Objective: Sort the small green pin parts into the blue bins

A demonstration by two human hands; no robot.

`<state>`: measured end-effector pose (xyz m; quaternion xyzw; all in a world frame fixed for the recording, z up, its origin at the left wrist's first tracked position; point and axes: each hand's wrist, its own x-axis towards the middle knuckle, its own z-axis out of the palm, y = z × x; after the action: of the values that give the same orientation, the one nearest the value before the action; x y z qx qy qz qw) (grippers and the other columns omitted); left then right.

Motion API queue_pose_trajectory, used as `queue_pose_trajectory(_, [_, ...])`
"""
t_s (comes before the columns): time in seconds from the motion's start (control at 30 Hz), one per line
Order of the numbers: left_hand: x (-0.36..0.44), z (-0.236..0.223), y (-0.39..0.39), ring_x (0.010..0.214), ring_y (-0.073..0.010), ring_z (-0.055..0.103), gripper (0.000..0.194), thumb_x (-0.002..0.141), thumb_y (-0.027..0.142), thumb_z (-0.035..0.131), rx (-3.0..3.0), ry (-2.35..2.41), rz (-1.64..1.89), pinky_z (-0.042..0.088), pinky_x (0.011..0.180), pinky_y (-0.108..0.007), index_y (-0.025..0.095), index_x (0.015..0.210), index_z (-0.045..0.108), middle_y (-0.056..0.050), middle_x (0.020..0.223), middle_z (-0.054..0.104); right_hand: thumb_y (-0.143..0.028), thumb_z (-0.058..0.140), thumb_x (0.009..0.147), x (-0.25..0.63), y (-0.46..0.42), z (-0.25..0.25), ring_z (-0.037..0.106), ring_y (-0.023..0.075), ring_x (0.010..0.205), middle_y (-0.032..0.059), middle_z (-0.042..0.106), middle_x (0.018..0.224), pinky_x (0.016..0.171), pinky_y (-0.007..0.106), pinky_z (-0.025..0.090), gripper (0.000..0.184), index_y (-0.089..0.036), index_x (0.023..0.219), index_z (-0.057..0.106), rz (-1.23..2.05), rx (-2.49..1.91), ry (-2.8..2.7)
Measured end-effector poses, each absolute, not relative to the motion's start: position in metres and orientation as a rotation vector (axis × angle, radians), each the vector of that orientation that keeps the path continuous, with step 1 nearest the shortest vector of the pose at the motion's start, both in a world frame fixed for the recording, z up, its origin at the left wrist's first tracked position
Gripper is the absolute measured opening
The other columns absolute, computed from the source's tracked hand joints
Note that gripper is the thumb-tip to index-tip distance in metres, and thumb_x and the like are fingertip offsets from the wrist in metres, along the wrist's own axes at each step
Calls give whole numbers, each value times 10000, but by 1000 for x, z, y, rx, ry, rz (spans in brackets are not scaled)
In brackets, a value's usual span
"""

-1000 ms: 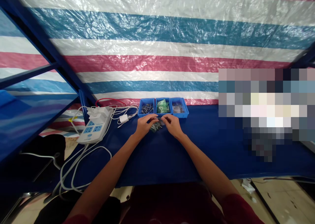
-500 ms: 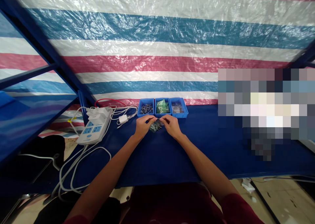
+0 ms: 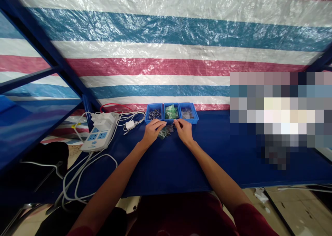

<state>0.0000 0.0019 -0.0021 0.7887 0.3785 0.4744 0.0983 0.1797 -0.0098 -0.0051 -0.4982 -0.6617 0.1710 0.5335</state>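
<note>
My left hand [image 3: 152, 131] hovers just in front of the left blue bin, its fingers pressed together and pointing right. Anything in its fingertips is too small to make out. Thumb and forefinger of my right hand [image 3: 184, 130] are pinched together at the front of the middle bin; what they hold, if anything, cannot be told. Between and below the hands lies a small heap of thin metallic and greenish pieces [image 3: 166, 132] on the blue table. The left bin [image 3: 146, 118] holds many small dark and silver parts, the middle bin [image 3: 171, 121] green-and-white pieces, the right bin [image 3: 196, 119] clear plastic-looking pieces.
A white power strip [image 3: 94, 144] with plugged-in adapters stands on the left, with loose white cables around it. A small white adapter [image 3: 129, 125] sits near the left bin. Striped plastic sheeting [image 3: 166, 66] hangs behind the table [image 3: 166, 173]. Pixelation hides the right side.
My hands have moved apart: their fingertips nearly met around a tiny thing before. The right hand has shifted slightly right and away from me. The bins have not moved.
</note>
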Motion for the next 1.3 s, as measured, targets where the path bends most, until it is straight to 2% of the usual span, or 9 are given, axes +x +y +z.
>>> queue_pose_trajectory(0.23, [-1, -5, 1, 721, -158, 678, 267, 912, 387, 547, 2290, 1216, 1594, 549, 742, -293, 200, 819, 714, -36, 793, 729, -429, 432, 922, 180, -11, -3, 558, 158, 606, 42, 647, 693, 611, 274, 414, 382, -172, 759, 663, 429, -1204, -1551])
queue_pose_trajectory(0.4, [-5, -3, 1, 773, -166, 694, 279, 954, 323, 472, 2192, 1303, 1866, 554, 791, -326, 196, 942, 719, -41, 841, 740, -440, 428, 928, 180, -10, -7, 532, 149, 584, 34, 630, 675, 593, 267, 398, 392, -172, 767, 663, 428, -1195, -1550])
queue_pose_trajectory(0.57, [-13, -2, 10, 837, -202, 696, 272, 949, 334, 481, 2232, 1357, 1912, 534, 834, -366, 199, 933, 716, -60, 861, 740, -446, 422, 932, 180, -10, -7, 540, 152, 596, 39, 638, 691, 603, 269, 403, 395, -175, 773, 661, 422, -1195, -1555])
queue_pose_trajectory(0.67, [-18, -2, 22, 986, -230, 670, 294, 961, 327, 444, 2355, 1441, 1796, 486, 914, -395, 201, 1011, 705, -88, 983, 731, -426, 420, 935, 181, -8, -8, 547, 156, 601, 42, 642, 698, 614, 273, 415, 388, -175, 767, 664, 407, -1201, -1576])
queue_pose_trajectory(0.73, [-19, -3, 28, 1169, -268, 579, 312, 959, 335, 442, 2481, 1525, 1605, 426, 987, -432, 199, 1125, 669, -111, 1165, 677, -386, 432, 932, 181, -6, -11, 554, 159, 611, 41, 641, 702, 618, 273, 419, 356, -178, 759, 664, 404, -1214, -1639])
queue_pose_trajectory(0.8, [-19, -3, 29, 1237, -288, 518, 336, 957, 339, 441, 2556, 1565, 1474, 401, 1004, -441, 197, 1189, 637, -124, 1270, 616, -322, 478, 910, 181, -4, -15, 565, 159, 636, 35, 640, 723, 622, 268, 423, 269, -189, 775, 670, 405, -1244, -1752])
queue_pose_trajectory(0.9, [-20, -5, 25, 1100, -251, 602, 315, 960, 311, 425, 2632, 1464, 1376, 444, 949, -383, 190, 1118, 669, -115, 1157, 669, -235, 599, 834, 179, -2, -23, 583, 158, 697, 27, 636, 821, 642, 263, 435, 98, -214, 867, 689, 378, -1318, -1954])
queue_pose_trajectory(1.07, [-22, -11, 20, 879, -187, 673, 297, 961, 275, 420, 2688, 1325, 1288, 497, 843, -289, 189, 1028, 696, -75, 941, 724, -133, 634, 799, 174, -5, -29, 593, 179, 912, 49, 591, 1049, 754, 272, 470, 299, -239, 1075, 677, 262, -1232, -2243])
queue_pose_trajectory(1.3, [-19, -19, 20, 797, -184, 704, 268, 931, 277, 465, 2521, 1409, 1257, 521, 749, -268, 194, 1017, 706, -59, 912, 748, -141, 557, 871, 167, -4, -30, 586, 183, 906, 61, 605, 996, 758, 278, 473, 199, -224, 968, 710, 201, -1149, -2297])
